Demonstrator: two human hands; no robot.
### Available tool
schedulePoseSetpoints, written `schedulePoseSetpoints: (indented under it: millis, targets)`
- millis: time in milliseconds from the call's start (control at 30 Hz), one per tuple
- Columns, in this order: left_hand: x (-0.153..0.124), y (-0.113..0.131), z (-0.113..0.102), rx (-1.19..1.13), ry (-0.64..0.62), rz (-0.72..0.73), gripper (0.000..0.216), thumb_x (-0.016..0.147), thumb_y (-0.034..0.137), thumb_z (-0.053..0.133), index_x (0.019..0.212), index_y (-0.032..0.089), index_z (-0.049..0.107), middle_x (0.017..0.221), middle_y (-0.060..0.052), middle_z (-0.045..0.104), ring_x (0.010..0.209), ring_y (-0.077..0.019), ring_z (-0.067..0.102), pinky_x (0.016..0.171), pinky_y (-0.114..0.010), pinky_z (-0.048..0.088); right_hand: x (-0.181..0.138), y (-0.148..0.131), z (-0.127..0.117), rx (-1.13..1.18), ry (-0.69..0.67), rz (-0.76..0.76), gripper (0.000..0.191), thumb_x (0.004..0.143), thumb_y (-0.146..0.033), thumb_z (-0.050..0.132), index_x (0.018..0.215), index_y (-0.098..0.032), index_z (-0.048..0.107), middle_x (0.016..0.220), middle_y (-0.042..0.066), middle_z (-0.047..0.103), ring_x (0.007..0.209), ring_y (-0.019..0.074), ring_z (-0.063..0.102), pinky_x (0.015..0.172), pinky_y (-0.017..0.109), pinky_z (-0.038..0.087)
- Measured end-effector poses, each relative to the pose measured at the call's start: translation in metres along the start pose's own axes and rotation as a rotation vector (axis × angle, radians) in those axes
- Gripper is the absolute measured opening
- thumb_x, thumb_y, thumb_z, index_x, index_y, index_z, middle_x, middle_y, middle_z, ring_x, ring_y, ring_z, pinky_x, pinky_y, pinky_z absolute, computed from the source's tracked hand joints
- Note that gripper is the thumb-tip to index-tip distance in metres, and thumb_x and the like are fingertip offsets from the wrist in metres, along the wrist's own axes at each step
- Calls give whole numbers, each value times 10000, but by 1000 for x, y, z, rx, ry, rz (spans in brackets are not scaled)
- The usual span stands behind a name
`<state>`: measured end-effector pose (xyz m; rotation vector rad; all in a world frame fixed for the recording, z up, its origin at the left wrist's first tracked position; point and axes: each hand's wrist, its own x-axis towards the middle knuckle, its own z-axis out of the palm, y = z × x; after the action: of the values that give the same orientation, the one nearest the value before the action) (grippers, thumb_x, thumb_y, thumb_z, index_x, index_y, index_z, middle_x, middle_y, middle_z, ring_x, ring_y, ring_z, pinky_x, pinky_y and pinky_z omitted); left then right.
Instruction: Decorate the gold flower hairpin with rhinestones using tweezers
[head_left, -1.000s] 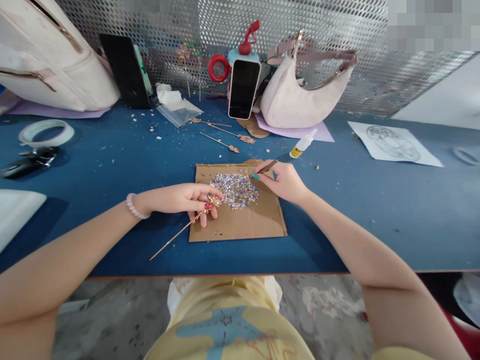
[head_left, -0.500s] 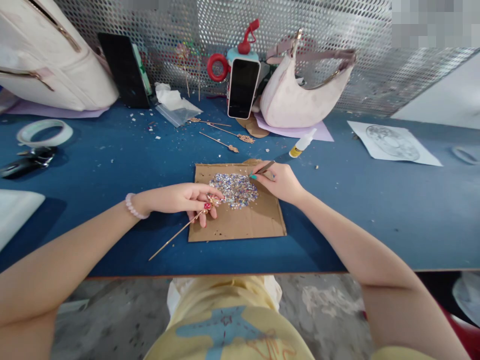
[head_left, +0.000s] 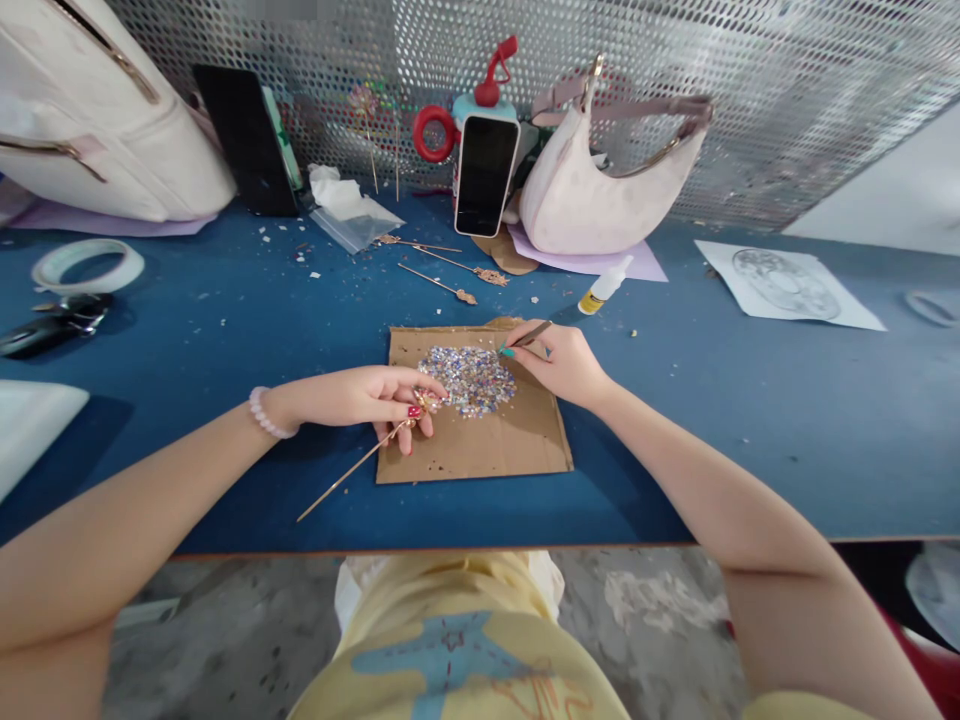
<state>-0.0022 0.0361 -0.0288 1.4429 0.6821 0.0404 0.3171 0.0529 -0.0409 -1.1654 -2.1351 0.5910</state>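
Observation:
Between the thumb and fingers of my left hand is a gold hairpin, its ornate end at the fingertips and its long stick slanting down to the left. My right hand pinches dark tweezers, whose tips point down at the upper right edge of a pile of small glittering rhinestones. The pile is spread over a square of brown cardboard on the blue table. My left fingertips are by the pile's left side. Whether the tweezers grip a stone is too small to tell.
Beyond the cardboard lie several gold hairpins and a small glue bottle. A phone leans on a cup, beside a white handbag. A tape roll is at left, a printed sheet at right.

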Motion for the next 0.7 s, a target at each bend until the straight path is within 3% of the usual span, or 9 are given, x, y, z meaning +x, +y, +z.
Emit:
schedulePoseSetpoints:
  millis: [267,700]
  targets:
    - [0,-1,0,0,-1,0,476,1026,354,615,1453,196,475,1169,-113,750,787,-156,779,630,-222,595,1,2,-3,1,-13,-5,135,900,-195,585,927,-178,716,972,73,779,793,167,678,756,311,548]
    - [0,-1,-1,6,-8,5,471,1031,345,607,1455,195,469,1184,-125,749,790,-165,785,625,-226,591,2,1,-20,-2,-96,-95,133,903,-253,608,937,-188,720,985,88,779,871,215,726,871,401,586]
